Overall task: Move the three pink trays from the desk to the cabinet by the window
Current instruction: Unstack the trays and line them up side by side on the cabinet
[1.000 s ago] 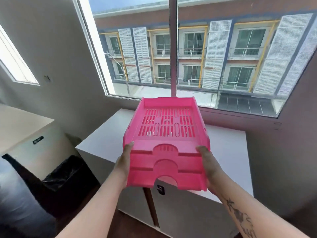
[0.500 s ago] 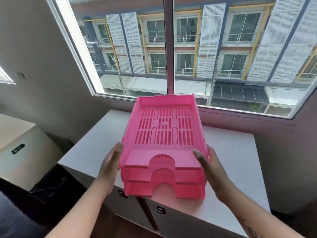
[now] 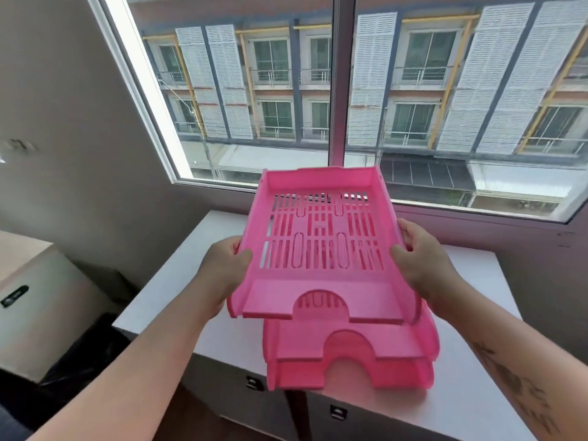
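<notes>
While the top tray (image 3: 321, 246) is up in the air, tilted so its far end sits higher than the near end, the other two trays (image 3: 350, 361) are lying nested on the white cabinet top (image 3: 165, 300) right under the window (image 3: 337, 90), near the front edge. All three are the same translucent hot-pink plastic, smooth and a bit glossy, rectangular with low side walls, a floor cut through with rows of narrow slots plus a few longer oval ones, and a flat front lip with a half-round arch notched out of it. The stacked pair shows two of those arches, one just behind the other. The left hand (image 3: 222, 272) is wrapped around the lifted tray's left wall about halfway along, thumb hooked over the rim onto the inside, fingers curled underneath where I can't see them. The right hand (image 3: 423, 262) does the mirror thing on the right wall, thumb on top, fingers closed around the outer edge. So both hands are gripping snugly, not spread open. The cabinet itself is a plain matte white box, with small dark pulls (image 3: 254, 382) on its door fronts. There's a tattoo (image 3: 515, 386) on the right forearm. Off to the left is a beige unit (image 3: 38, 313) with something black (image 3: 86, 354) down beside it, can't tell what it is.
</notes>
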Demonstrator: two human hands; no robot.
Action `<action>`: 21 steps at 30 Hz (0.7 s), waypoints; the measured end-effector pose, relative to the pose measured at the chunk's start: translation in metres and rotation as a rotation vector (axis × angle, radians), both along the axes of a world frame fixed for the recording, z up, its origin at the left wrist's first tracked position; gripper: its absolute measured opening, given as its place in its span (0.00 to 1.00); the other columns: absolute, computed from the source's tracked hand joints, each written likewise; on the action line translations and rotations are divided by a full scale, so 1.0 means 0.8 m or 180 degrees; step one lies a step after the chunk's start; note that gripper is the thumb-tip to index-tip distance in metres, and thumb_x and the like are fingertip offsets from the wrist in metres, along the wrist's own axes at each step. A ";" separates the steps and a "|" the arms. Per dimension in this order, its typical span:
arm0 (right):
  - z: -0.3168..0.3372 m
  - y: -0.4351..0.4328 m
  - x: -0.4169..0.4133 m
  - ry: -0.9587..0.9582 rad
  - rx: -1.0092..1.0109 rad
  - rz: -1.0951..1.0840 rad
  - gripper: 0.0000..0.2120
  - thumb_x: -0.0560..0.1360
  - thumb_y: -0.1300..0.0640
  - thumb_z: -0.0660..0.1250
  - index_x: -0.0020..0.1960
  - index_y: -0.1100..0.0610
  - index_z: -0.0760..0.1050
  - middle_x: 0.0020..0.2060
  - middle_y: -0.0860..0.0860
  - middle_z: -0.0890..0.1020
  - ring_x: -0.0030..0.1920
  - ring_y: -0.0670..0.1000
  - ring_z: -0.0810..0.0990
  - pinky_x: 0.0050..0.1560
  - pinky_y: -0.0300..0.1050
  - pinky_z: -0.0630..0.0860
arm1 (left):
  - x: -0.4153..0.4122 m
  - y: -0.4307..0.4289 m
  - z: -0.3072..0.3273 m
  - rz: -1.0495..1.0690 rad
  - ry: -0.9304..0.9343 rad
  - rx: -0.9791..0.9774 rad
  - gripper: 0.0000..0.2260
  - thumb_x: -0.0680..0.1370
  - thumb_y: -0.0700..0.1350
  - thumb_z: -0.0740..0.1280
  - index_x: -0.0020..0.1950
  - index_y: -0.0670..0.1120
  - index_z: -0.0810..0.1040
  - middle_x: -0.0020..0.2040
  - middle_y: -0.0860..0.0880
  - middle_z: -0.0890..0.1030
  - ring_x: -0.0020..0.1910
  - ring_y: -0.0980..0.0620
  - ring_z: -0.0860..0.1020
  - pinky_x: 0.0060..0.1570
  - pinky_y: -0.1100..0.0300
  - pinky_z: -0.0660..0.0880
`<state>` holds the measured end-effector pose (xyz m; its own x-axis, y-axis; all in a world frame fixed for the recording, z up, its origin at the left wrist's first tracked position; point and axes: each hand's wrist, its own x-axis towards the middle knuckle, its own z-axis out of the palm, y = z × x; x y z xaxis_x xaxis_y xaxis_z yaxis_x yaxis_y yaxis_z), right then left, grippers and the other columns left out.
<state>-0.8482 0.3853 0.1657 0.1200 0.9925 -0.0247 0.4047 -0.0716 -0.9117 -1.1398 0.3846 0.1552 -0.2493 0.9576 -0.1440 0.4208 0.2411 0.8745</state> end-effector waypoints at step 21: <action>-0.119 0.083 -0.403 -0.0240 -0.0844 0.0365 0.26 0.76 0.66 0.53 0.73 0.52 0.64 0.59 0.53 0.79 0.51 0.55 0.80 0.51 0.52 0.79 | -0.381 0.036 -0.111 0.0398 -0.0136 -0.0421 0.18 0.78 0.34 0.55 0.53 0.54 0.78 0.48 0.51 0.84 0.46 0.52 0.81 0.40 0.57 0.75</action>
